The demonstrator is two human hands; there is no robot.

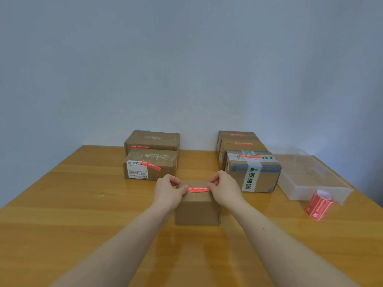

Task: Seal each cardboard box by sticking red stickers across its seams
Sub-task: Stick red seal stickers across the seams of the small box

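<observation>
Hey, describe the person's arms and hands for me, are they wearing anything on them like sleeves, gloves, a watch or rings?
Both forearms are bare as far back as the frame shows; no sleeve edge comes into view. The left hand and the right hand are ungloved. No watch, bracelet or band shows at either wrist, and no ring is visible on the fingers, though some fingers are partly hidden.

Readable text, right of centre: white tape strip [251, 179] running down the front of the blue-banded cardboard box [267, 179] carries green characters 易碎品, turned sideways, beside a green glass symbol.

Centre-left: white shipping label [137, 170] on the nearer left box [161, 168] has a barcode; print too small to read.

Red stickers, incl. the red sticker [198, 189] at centre and the sticker roll [318, 205] at right: white print, illegible.
</observation>
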